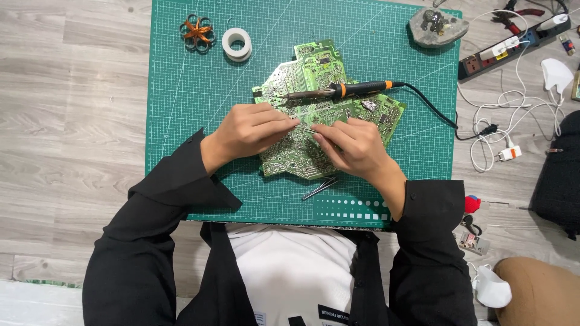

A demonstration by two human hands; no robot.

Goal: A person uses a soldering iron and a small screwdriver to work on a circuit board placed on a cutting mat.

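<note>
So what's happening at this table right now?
A person in black sleeves is bent over a green circuit board lying on a green cutting mat. The left hand and right hand meet over the board, pinching a thin metal piece between them. A soldering iron rests across the board, and tweezers lie on the mat.

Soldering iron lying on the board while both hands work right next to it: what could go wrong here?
1. The soldering iron lies unsupported across the circuit board; if hot, it could scorch the board.
2. The left hand and right hand work just below its tip, so a burn seems possible.
3. Its black cord trails over the cutting mat; a snag could drag the iron.
</note>
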